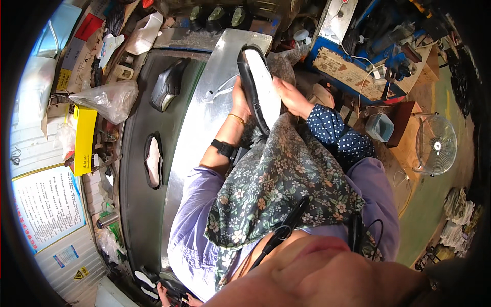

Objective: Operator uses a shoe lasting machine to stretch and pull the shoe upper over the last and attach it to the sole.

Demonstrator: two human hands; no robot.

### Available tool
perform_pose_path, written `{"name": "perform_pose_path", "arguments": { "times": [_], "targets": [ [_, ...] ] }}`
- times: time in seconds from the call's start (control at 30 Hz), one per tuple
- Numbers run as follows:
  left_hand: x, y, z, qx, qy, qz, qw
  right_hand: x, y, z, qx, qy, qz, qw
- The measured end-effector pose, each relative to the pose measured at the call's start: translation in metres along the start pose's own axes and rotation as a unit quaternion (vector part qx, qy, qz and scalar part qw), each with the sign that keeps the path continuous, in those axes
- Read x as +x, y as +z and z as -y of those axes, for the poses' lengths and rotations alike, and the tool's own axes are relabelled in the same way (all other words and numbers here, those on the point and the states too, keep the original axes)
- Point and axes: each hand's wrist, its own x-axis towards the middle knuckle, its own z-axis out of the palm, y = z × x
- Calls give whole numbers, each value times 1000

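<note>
A black shoe point(262, 84), its pale underside turned up toward me, is held between my two hands above the metal worktop and my floral apron. My left hand point(240, 101) is closed round the shoe's left side, with most of its fingers hidden beneath it. On the other side, my right hand point(293, 98) grips the edge, its thumb next to the white bottom. The shoe stands lengthwise away from me, with its near end close to the apron point(286, 169).
Along my left runs a dark conveyor belt point(140, 115) carrying a black shoe point(170, 84) and a white-bottomed shoe point(153, 160). Another person's hands point(163, 295) are near more shoes at lower left. A blue machine point(353, 71) and a fan point(436, 146) stand on the right.
</note>
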Motion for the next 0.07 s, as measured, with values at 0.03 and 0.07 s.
{"name": "perform_pose_path", "arguments": {
  "times": [0.03,0.07],
  "targets": [
    [0,11,-7,-8,32,26,999,4,-7,15,49,2,48,998],
    [2,24,-12,-3,26,21,999,3,-15,30,-66,-63,-5,996]
  ]
}}
